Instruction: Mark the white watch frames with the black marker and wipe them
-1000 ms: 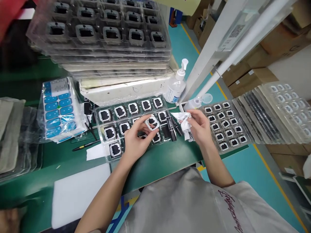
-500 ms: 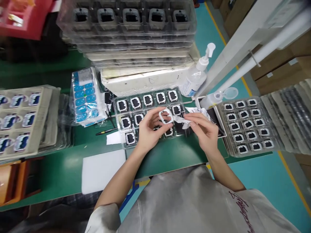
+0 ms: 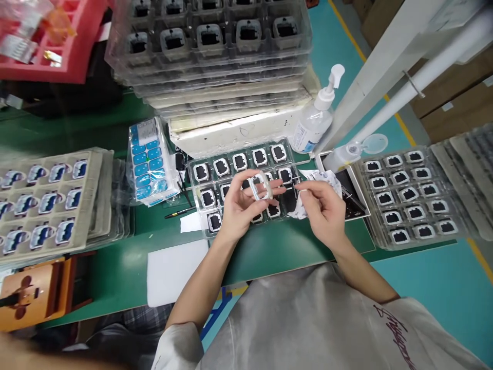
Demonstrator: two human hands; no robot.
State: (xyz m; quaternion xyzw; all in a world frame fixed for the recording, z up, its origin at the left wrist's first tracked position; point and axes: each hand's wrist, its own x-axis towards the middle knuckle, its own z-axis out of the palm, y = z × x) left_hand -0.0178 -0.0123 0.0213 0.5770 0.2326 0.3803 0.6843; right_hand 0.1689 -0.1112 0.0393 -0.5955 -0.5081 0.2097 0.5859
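My left hand [image 3: 238,209] is closed on a small white rounded-square frame [image 3: 266,186], held tilted by its edge with the opening showing. Pinched in my right hand [image 3: 326,208] is a crumpled white wipe [image 3: 299,206], just right of the frame and apart from it. Under both hands lies a clear plastic tray [image 3: 211,167] with rows of white frames around black centres. My hands and the wipe hide part of its lower rows.
Tall stacked trays [image 3: 210,61] stand behind, with a pump bottle [image 3: 313,123] at their right. Another tray stack [image 3: 408,192] is on the right. Leftward are a blue-and-white pack [image 3: 150,164], beige trays [image 3: 87,190], a white sheet [image 3: 175,272] and another person's blurred arm [image 3: 50,354].
The white frame has turned more edge-on in my left hand, whose fingers now stretch out behind it. My right hand has drawn the wipe down and away from it. The view has shifted left.
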